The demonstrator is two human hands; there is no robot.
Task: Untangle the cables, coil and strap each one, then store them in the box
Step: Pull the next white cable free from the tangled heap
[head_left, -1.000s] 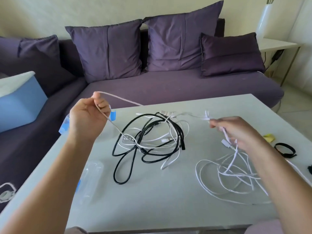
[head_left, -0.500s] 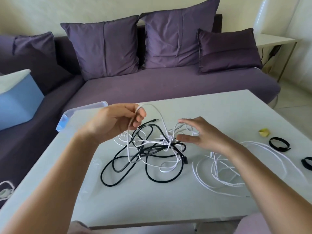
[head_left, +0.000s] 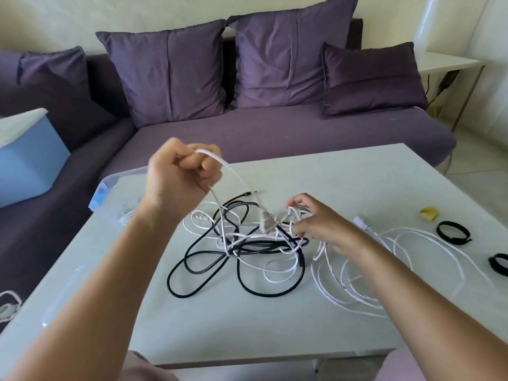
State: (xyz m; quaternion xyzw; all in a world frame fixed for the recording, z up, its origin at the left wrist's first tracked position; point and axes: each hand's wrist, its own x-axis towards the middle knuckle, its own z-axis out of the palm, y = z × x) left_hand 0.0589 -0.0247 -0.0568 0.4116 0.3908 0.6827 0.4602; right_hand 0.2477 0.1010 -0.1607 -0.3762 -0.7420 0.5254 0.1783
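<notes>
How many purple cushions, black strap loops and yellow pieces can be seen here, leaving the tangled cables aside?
Purple cushions: 4
Black strap loops: 2
Yellow piece: 1
Total: 7

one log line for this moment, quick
phase: untangling | left hand: grips white cable above tangle | right hand: pinches white strands | black straps: unused on table
</notes>
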